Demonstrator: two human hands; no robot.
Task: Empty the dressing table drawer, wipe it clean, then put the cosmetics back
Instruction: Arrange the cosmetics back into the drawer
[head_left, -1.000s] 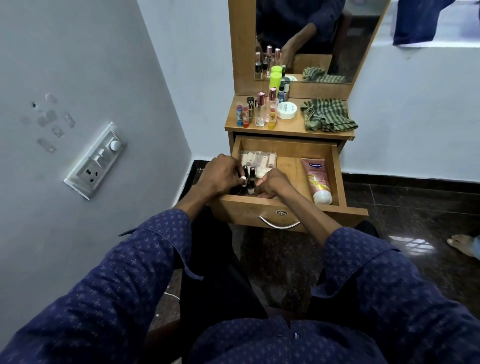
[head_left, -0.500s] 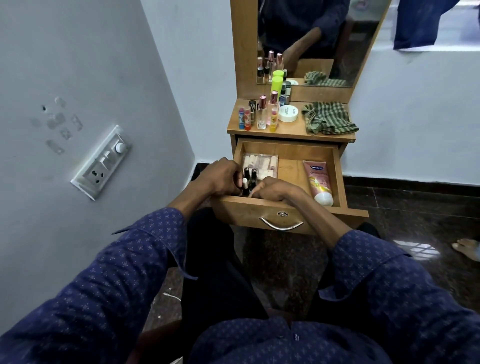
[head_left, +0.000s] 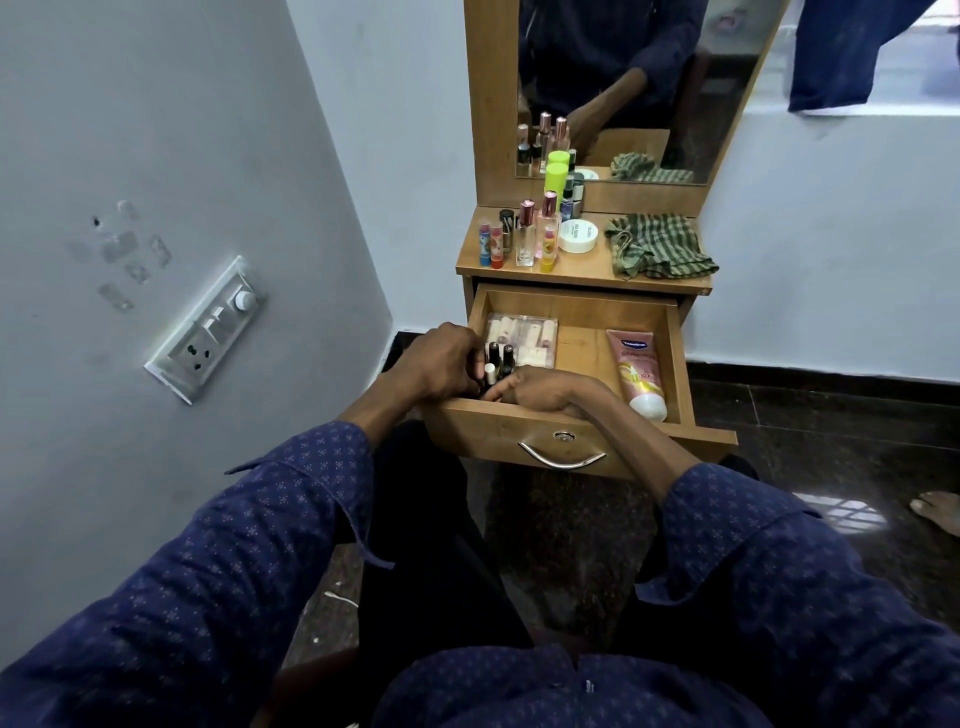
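Note:
The wooden drawer (head_left: 582, 314) of the dressing table stands pulled out. In its front left corner several small dark nail polish bottles (head_left: 497, 358) stand upright. My left hand (head_left: 441, 364) curls around them from the left and my right hand (head_left: 540, 389) closes in from the right, fingers touching the bottles. Behind them lies a clear box of small cosmetics (head_left: 522, 340). A pink cream tube (head_left: 638, 371) lies at the drawer's right side. The table top (head_left: 582, 270) holds several lip balms, perfume bottles (head_left: 525, 234), a white jar (head_left: 577, 236) and a green striped cloth (head_left: 657, 244).
A mirror (head_left: 623, 78) rises behind the table top. The grey wall with a switch panel (head_left: 208, 327) is close on the left. A person's bare foot (head_left: 937, 512) shows on the dark floor at the right edge. A blue cloth (head_left: 841, 52) hangs top right.
Both hands stay around the nail polish bottles, shifting only slightly. The head camera has tilted a little, so the table sits lower in view.

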